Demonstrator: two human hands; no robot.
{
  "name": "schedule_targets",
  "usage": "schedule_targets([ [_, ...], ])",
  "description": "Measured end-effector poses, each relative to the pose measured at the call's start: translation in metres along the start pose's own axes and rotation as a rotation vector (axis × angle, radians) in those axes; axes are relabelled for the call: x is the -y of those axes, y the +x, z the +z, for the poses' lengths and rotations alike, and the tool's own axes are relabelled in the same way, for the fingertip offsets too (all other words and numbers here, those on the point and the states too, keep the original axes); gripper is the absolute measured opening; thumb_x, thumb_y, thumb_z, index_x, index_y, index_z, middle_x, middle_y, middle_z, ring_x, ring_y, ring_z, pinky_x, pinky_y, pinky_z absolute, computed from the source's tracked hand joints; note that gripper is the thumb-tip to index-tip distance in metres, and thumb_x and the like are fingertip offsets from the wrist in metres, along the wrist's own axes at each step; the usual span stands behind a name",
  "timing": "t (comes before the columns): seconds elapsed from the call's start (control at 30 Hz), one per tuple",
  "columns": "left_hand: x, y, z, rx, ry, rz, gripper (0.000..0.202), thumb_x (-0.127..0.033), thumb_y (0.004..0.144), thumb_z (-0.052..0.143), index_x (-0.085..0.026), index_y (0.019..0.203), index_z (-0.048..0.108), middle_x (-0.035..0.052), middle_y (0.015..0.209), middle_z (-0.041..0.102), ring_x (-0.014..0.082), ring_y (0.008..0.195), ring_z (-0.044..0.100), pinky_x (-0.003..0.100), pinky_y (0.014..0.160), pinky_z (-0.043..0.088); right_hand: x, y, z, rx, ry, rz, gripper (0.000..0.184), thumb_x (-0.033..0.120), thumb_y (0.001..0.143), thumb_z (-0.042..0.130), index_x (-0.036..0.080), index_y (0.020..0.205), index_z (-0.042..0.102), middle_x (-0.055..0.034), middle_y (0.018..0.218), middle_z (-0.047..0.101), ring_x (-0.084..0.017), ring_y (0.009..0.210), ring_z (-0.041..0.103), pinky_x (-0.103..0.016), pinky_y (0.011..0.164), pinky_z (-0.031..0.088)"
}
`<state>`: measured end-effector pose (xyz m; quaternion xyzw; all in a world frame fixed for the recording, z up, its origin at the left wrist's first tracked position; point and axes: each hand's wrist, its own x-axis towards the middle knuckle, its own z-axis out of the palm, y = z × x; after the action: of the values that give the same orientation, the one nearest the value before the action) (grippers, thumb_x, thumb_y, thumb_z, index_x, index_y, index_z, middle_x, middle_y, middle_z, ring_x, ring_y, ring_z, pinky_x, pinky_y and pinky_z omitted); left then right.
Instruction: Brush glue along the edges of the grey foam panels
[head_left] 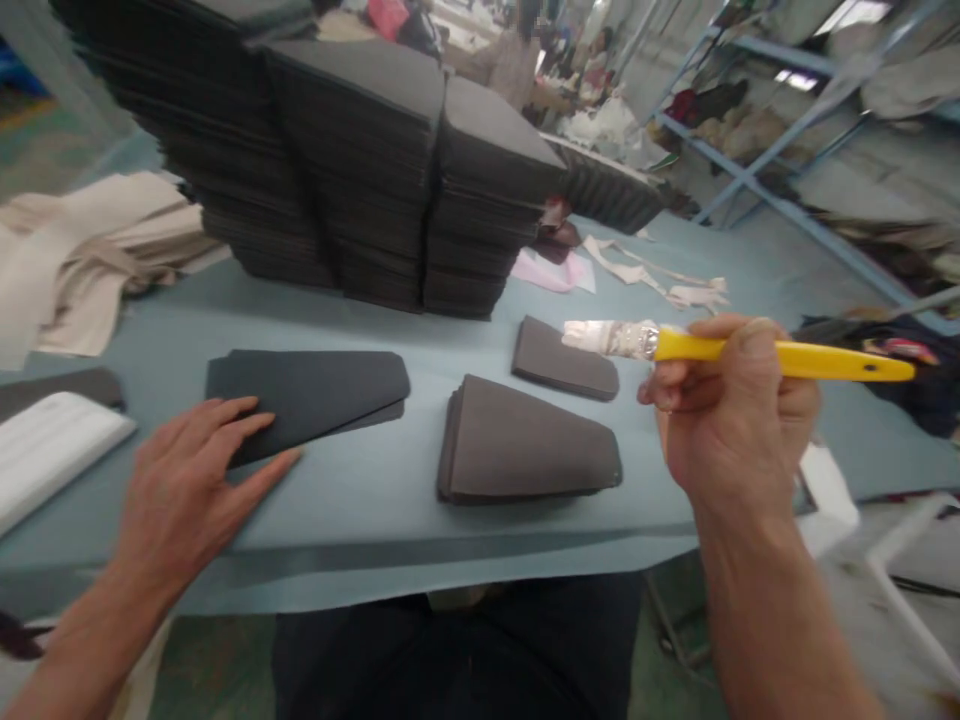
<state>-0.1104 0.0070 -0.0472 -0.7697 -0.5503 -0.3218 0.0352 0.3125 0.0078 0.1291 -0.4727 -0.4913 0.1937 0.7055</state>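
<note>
My right hand point(731, 400) is closed around the yellow handle of a paintbrush point(690, 346), held level above the table with its pale, crusted bristles pointing left. Fingers spread, my left hand point(199, 465) rests on the left end of some dark, tapered fabric pieces point(322, 395) that overlap flat on the table. Between my hands lies a thicker stack of brownish-grey tapered pieces point(532, 440). A smaller grey stack point(566, 360) sits just behind it, below and beyond the brush tip.
Tall stacks of dark cut pieces point(360, 180) stand along the back of the blue-covered table point(352, 515). Beige cloth point(97, 240) and a white block point(60, 450) are at the left. Cream scraps point(645, 270) lie at the back right, near a blue metal shelf point(795, 150).
</note>
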Motion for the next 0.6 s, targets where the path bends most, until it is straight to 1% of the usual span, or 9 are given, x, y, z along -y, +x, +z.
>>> schedule_targets([
  [0.07, -0.001, 0.003, 0.000, -0.005, 0.022, 0.040, 0.062, -0.073, 0.109, 0.052, -0.017, 0.124, 0.074, 0.0224, 0.141, 0.077, 0.0477, 0.132, 0.072, 0.070, 0.114, 0.056, -0.002, 0.004, -0.013, -0.048, -0.019, -0.015, 0.051, 0.070, 0.080, 0.094, 0.022, 0.085, 0.077, 0.0070, 0.054, 0.065, -0.009, 0.041, 0.054, -0.021, 0.039, 0.046],
  [0.13, -0.003, 0.008, 0.000, 0.022, 0.064, 0.077, 0.063, -0.069, 0.111, 0.048, -0.014, 0.125, 0.074, 0.0253, 0.139, 0.077, 0.0480, 0.129, 0.074, 0.068, 0.111, 0.058, -0.005, 0.005, -0.024, -0.077, -0.030, -0.035, 0.051, 0.070, 0.079, 0.095, 0.023, 0.084, 0.076, 0.0068, 0.053, 0.065, -0.010, 0.040, 0.052, -0.021, 0.038, 0.045],
  [0.23, -0.008, 0.015, -0.003, 0.069, 0.114, 0.111, 0.064, -0.064, 0.113, 0.044, -0.010, 0.124, 0.076, 0.0286, 0.133, 0.078, 0.0487, 0.123, 0.076, 0.065, 0.107, 0.060, -0.008, 0.003, -0.034, -0.112, -0.001, -0.063, 0.050, 0.070, 0.081, 0.093, 0.023, 0.085, 0.076, 0.0075, 0.052, 0.063, -0.009, 0.038, 0.047, -0.021, 0.037, 0.044],
  [0.3, -0.011, 0.019, -0.004, 0.087, 0.132, 0.112, 0.066, -0.065, 0.112, 0.043, -0.009, 0.123, 0.077, 0.0290, 0.131, 0.079, 0.0490, 0.121, 0.076, 0.064, 0.106, 0.060, -0.010, 0.001, -0.038, -0.128, 0.024, -0.071, 0.050, 0.070, 0.082, 0.092, 0.023, 0.087, 0.075, 0.0078, 0.052, 0.064, -0.009, 0.037, 0.047, -0.022, 0.038, 0.045],
  [0.4, -0.012, 0.022, -0.006, 0.128, 0.143, 0.097, 0.072, -0.067, 0.112, 0.040, -0.007, 0.124, 0.077, 0.0298, 0.132, 0.078, 0.0501, 0.123, 0.075, 0.065, 0.109, 0.059, -0.013, -0.002, -0.042, -0.129, 0.033, -0.089, 0.047, 0.067, 0.087, 0.090, 0.023, 0.090, 0.075, 0.0080, 0.054, 0.066, -0.009, 0.037, 0.049, -0.021, 0.038, 0.046],
  [0.47, -0.012, 0.023, -0.007, 0.163, 0.146, 0.081, 0.073, -0.068, 0.111, 0.038, -0.007, 0.125, 0.077, 0.0296, 0.133, 0.078, 0.0499, 0.125, 0.075, 0.065, 0.111, 0.057, -0.014, -0.005, -0.045, -0.120, 0.018, -0.098, 0.043, 0.064, 0.091, 0.088, 0.022, 0.093, 0.075, 0.0077, 0.056, 0.067, -0.009, 0.038, 0.050, -0.021, 0.037, 0.044],
  [0.53, -0.010, 0.026, -0.008, 0.191, 0.138, 0.039, 0.073, -0.070, 0.109, 0.038, -0.010, 0.124, 0.076, 0.0286, 0.134, 0.078, 0.0494, 0.128, 0.073, 0.066, 0.114, 0.056, -0.016, -0.008, -0.049, -0.116, 0.007, -0.091, 0.040, 0.062, 0.094, 0.086, 0.023, 0.095, 0.075, 0.0073, 0.058, 0.069, -0.009, 0.039, 0.052, -0.021, 0.037, 0.043],
  [0.6, -0.010, 0.029, -0.009, 0.217, 0.100, -0.026, 0.067, -0.070, 0.105, 0.043, -0.015, 0.121, 0.077, 0.0263, 0.134, 0.079, 0.0484, 0.130, 0.072, 0.067, 0.117, 0.054, -0.018, -0.010, -0.054, -0.108, 0.007, -0.078, 0.039, 0.060, 0.095, 0.086, 0.023, 0.095, 0.075, 0.0069, 0.058, 0.069, -0.009, 0.039, 0.052, -0.022, 0.038, 0.044],
])
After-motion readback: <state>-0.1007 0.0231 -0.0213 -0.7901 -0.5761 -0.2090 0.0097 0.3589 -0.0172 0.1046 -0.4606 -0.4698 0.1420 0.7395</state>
